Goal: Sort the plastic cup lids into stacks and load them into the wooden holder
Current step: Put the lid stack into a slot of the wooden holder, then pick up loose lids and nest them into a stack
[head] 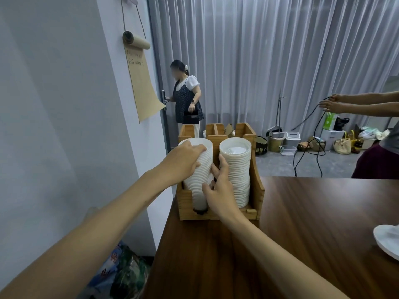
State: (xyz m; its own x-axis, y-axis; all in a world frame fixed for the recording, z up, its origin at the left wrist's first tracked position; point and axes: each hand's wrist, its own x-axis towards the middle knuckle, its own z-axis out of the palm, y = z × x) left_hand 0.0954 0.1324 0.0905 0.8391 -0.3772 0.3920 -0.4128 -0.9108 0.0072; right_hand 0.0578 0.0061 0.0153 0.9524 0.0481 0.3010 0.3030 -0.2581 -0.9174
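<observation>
A wooden holder (pixel 257 190) stands at the far left corner of the dark table. Two tall stacks of white plastic lids fill its front slots. My left hand (pixel 185 161) grips the top of the left stack (pixel 199 184), which leans a little. My right hand (pixel 218 188) reaches between the two stacks, with its thumb on the front of the left stack and its fingers up against the right stack (pixel 237 169). The holder's rear compartments (pixel 218 129) look empty from here.
A white plate (pixel 387 241) lies at the table's right edge. A person stands at the door behind the holder; another person's arms at the right hold a black cable (pixel 311 147). Bags and bins sit on the floor by the curtain. A patterned bag (pixel 121 270) lies by the table.
</observation>
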